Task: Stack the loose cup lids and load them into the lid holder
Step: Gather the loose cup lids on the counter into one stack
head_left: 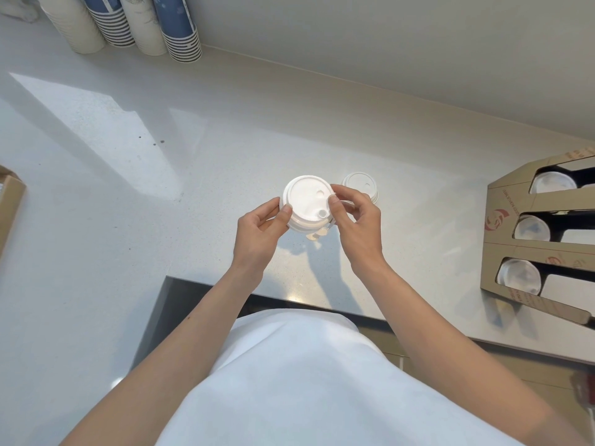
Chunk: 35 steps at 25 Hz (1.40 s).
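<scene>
I hold a short stack of white cup lids (306,201) above the counter, just ahead of my body. My left hand (262,231) pinches its left rim and my right hand (355,217) grips its right rim, thumb on top. A second small pile of white lids (359,183) rests on the counter right behind my right hand. The cardboard lid holder (502,220) stands at the right edge, with three slots that each show lids inside.
Several stacks of white and blue paper cups (135,24) lean against the wall at the back left. A cardboard box corner (9,204) pokes in at the left edge. The white counter (128,156) has a dark front edge near my body.
</scene>
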{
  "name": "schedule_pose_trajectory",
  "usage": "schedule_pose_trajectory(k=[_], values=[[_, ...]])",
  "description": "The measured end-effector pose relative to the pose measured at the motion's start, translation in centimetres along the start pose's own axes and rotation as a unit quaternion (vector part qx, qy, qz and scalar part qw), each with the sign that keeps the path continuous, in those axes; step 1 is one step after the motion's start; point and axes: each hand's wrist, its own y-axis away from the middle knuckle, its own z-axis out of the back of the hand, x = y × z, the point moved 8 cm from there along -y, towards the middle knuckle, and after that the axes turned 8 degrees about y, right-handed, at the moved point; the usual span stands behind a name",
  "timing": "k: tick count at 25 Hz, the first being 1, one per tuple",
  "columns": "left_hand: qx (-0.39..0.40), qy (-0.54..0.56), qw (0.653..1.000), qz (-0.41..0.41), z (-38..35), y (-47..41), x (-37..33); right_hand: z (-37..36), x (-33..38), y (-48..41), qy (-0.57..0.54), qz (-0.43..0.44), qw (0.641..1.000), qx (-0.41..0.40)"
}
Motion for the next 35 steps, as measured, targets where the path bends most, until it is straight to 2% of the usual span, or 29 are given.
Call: schedule_pose_trajectory(k=[6, 19, 35], values=[[-0.015, -0.012, 1.0, 0.001, 0.1, -0.5, 0.3, 0.3, -0.2, 0.2, -0.006, -0.002, 1.0, -0.002], [0.051, -0.065, 0.996, -0.015, -1.7, -0.5, -0.6, 1.2, -0.3, 0.2, -0.041, 0.001, 0.999, -0.027], [0.021, -0.077, 0.997, -0.007, -1.9, -1.0, 0.1, 2.0, -1.0, 0.4, -0.06, 0.006, 0.998, -0.033]])
